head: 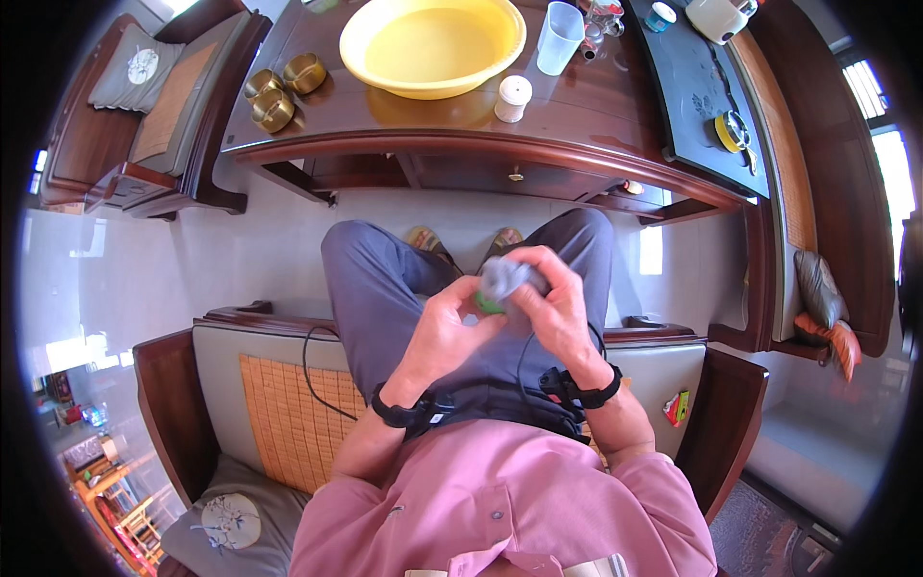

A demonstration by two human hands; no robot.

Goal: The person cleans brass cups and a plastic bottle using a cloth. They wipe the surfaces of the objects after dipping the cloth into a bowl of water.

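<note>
Above my lap, my left hand (454, 324) grips a small green object (490, 303) between thumb and fingers; its kind is too blurred and covered to tell. My right hand (551, 303) holds a crumpled grey cloth (505, 278) against that object's upper side. Both hands are close together, and each wrist wears a black strap. On the wooden table in front of me stand a yellow plastic basin (433, 88) with liquid in it, a white lidded container (513, 99), a translucent plastic cup (559, 40) and several brass-coloured bowls (272, 110).
The table's wooden front edge (447, 141) runs beyond my knees. To the right, a black tray (692, 94) bears a yellow-rimmed round dish (731, 132) and a white kettle (717, 18). Beside me on the bench lies a small red and green packet (676, 408). A dark cable (310, 375) crosses the bamboo mat.
</note>
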